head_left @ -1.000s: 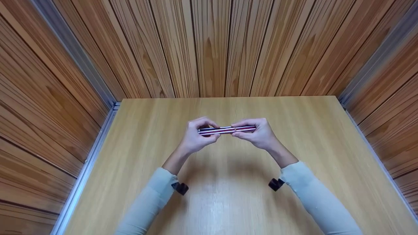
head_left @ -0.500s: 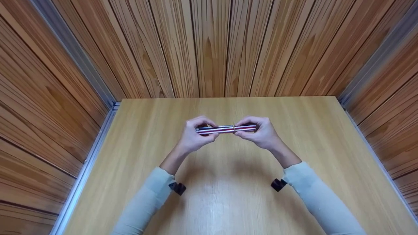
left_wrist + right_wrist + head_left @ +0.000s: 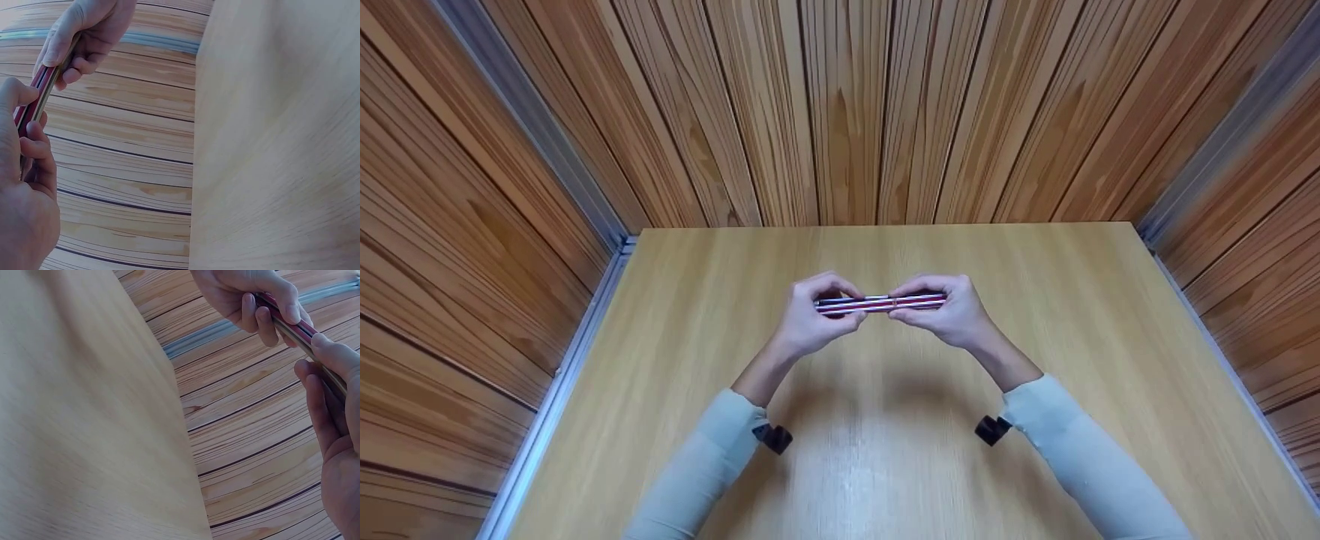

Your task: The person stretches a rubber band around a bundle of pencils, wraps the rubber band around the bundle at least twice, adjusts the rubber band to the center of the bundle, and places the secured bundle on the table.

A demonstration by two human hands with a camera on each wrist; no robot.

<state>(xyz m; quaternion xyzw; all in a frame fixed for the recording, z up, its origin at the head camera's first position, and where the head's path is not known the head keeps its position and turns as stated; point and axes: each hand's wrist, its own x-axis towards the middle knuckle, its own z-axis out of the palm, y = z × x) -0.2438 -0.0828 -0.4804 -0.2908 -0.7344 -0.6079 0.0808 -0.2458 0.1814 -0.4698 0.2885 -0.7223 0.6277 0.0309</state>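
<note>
Both hands hold a bundle of slim, pencil-like sticks (image 3: 877, 304) level above the table, striped red, white and dark. The left hand (image 3: 810, 321) grips its left part, thumb on the near side and fingers on the far side. My right hand (image 3: 956, 319) pinches the right part the same way. A thin band (image 3: 894, 303) circles the bundle by the right fingertips. In the left wrist view the sticks (image 3: 38, 101) show red and dark, with a gold-toned side. The right wrist view has the bundle (image 3: 299, 333) running between both hands, its ends partly hidden by fingers.
A light wooden table (image 3: 840, 465) lies below the hands. Wood-plank walls (image 3: 847, 112) rise behind it and at both sides, with metal rails (image 3: 562, 375) along the edges. A small black camera (image 3: 772, 437) hangs at each wrist.
Both hands rose slightly and spread half a second ago, and have since come back down and closer together. The right fingertips have shifted a little left along the bundle.
</note>
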